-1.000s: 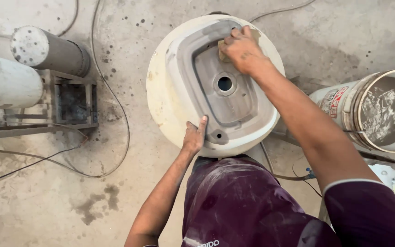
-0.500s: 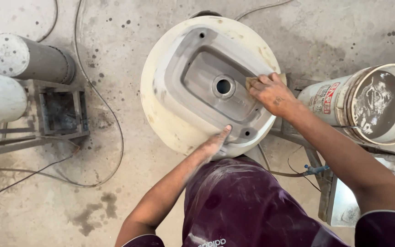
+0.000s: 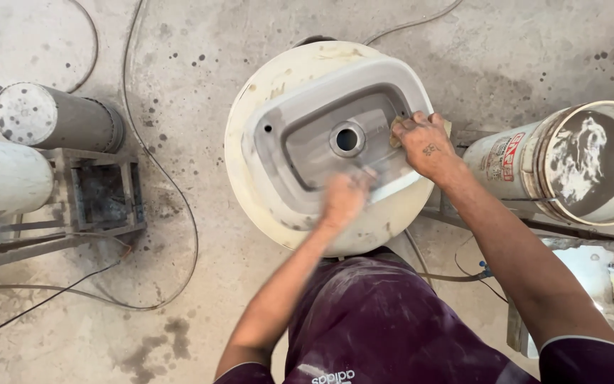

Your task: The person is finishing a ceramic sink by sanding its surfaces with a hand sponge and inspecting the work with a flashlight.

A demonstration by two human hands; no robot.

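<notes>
Sponge [image 3: 396, 132] is pinched under the right hand [image 3: 426, 144] against the sink mould [image 3: 300, 142]; left hand [image 3: 345, 199] blurred, grip can't be told.

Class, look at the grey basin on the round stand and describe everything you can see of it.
The grey rectangular basin with rounded corners looks like unfired clay, matt and smooth. It lies open side up on a cream round stand, with a round drain hole in its floor and a small hole near its left rim. The right hand presses a yellowish sponge on its right wall; the blurred left hand touches its near rim.
</notes>
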